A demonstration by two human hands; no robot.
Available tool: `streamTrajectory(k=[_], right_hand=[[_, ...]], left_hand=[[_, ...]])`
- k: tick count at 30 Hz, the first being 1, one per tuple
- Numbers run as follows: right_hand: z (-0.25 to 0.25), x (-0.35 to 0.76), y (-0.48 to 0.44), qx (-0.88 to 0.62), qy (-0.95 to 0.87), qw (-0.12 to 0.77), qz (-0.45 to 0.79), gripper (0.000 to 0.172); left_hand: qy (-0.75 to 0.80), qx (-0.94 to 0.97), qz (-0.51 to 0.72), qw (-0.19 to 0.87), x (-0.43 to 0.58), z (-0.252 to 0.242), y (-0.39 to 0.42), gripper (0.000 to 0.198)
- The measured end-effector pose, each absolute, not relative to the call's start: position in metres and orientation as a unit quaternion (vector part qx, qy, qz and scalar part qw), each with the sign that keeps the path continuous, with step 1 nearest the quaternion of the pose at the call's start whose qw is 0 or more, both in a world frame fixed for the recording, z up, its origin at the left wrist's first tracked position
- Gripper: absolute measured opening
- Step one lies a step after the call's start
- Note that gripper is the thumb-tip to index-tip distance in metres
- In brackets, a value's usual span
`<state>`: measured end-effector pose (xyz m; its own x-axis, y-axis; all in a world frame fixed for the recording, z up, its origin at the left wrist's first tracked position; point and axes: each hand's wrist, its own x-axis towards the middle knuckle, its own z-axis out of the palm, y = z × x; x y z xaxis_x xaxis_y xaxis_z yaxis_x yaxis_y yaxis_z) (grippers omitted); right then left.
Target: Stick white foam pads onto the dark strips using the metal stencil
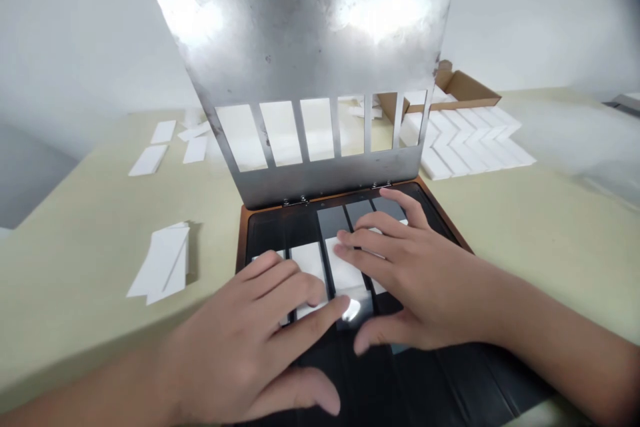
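A black slotted board (265, 223) with an orange-brown edge lies in front of me, white cards in several of its slots. My left hand (265, 327) is spread over the left slots, its index fingertip on the glossy dark strip (356, 317) at the lower end of a white card (345, 267). From the right, my right hand (415, 267) reaches in with fingers apart, two fingertips touching that same card. Neither hand grips anything. Hinged at the back edge, a metal plate (310, 47) with a row of rectangular cutouts stands raised. Some cards are partly hidden under my hands.
Left of the board lies a small fanned stack of white cards (165, 260); more loose cards (150, 159) are behind it. At the right back, rows of white card stacks (470, 140) sit before a cardboard box (473, 90). The tabletop (530, 227) is pale yellow.
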<state>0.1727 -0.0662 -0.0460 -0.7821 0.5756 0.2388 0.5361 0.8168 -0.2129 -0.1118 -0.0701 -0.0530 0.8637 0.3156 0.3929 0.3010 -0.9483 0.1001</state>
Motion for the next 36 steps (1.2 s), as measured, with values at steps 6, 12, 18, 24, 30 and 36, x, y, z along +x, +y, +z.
streamTrajectory(k=[6,12,18,24,30,36], right_hand=[[-0.045,0.169,-0.061,-0.307,-0.939,0.139,0.067,0.047],[-0.048,0.169,-0.056,-0.318,-0.933,0.151,0.073,0.032],[-0.049,0.169,-0.055,-0.329,-0.927,0.16,0.086,0.035],[-0.05,0.169,-0.055,-0.33,-0.926,0.165,0.081,0.033],[-0.052,0.168,-0.054,-0.331,-0.926,0.171,0.067,0.029],[-0.046,0.172,-0.055,-0.327,-0.93,0.152,0.073,0.043]], left_hand=[[0.105,0.961,0.256,-0.009,-0.111,-0.047,-0.075,0.033],[0.112,0.978,0.179,-0.003,-0.1,-0.047,-0.076,0.048],[0.143,0.976,0.165,0.003,-0.102,-0.051,-0.075,0.051],[0.154,0.974,0.168,-0.007,-0.101,-0.05,-0.078,0.05],[0.172,0.973,0.155,-0.025,-0.099,-0.052,-0.081,0.055],[0.197,0.964,0.177,-0.015,-0.099,-0.055,-0.082,0.052]])
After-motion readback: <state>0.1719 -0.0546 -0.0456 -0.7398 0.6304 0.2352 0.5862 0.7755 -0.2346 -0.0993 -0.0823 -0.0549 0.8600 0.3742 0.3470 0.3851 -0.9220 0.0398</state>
